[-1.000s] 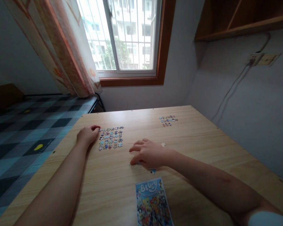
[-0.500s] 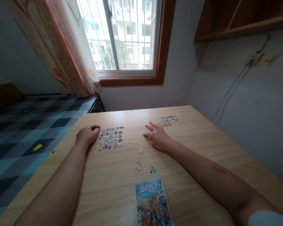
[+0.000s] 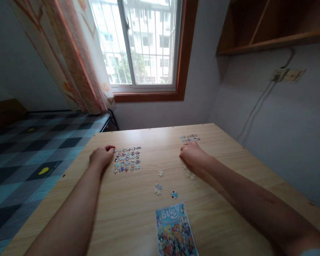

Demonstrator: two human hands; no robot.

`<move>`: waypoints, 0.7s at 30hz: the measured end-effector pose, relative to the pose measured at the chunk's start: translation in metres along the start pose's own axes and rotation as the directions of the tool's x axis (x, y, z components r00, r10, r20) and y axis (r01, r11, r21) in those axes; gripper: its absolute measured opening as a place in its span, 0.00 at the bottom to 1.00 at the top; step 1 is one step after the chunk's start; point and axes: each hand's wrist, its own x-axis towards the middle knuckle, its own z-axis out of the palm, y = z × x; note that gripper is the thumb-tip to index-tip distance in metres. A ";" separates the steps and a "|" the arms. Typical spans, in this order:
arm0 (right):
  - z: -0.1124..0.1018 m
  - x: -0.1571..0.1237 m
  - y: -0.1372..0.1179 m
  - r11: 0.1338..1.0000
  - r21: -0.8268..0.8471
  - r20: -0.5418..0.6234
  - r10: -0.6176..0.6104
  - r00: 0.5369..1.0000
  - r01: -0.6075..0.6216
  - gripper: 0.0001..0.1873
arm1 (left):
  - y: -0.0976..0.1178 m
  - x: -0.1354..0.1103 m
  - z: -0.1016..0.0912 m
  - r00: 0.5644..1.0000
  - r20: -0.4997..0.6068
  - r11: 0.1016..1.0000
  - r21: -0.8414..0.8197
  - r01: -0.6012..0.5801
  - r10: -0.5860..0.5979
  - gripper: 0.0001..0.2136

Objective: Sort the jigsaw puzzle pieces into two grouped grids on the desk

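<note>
My left hand [image 3: 102,155] rests curled on the wooden table [image 3: 229,170], touching the left edge of a grid of laid-out puzzle pieces [image 3: 127,160]. My right hand [image 3: 192,153] lies fingers curled at the far right, just in front of a smaller cluster of pieces [image 3: 189,137]; whether it holds a piece is hidden. Loose pieces lie between: a pale one [image 3: 160,173], a joined pair [image 3: 157,188], a blue one [image 3: 174,194] and a few by my right wrist [image 3: 190,174]. A colourful Bluey picture card [image 3: 175,231] lies at the near edge.
A bed with a blue checked cover [image 3: 29,149] stands left of the table. A window [image 3: 141,42] with a curtain [image 3: 74,60] is behind. The wall [image 3: 282,135] runs along the right side, with a wooden shelf [image 3: 269,25] and a socket with a cable [image 3: 278,74].
My right hand left the loose pieces near the card and moved away to the far right cluster, with its fingers now curled. My left hand stayed put. The view tilted slightly.
</note>
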 end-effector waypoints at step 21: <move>0.025 -0.012 0.099 0.905 0.087 -0.158 0.425 0.891 -0.416 0.16 | 0.004 -0.003 -0.007 1.000 0.000 0.999 0.053 -0.001 0.001 0.20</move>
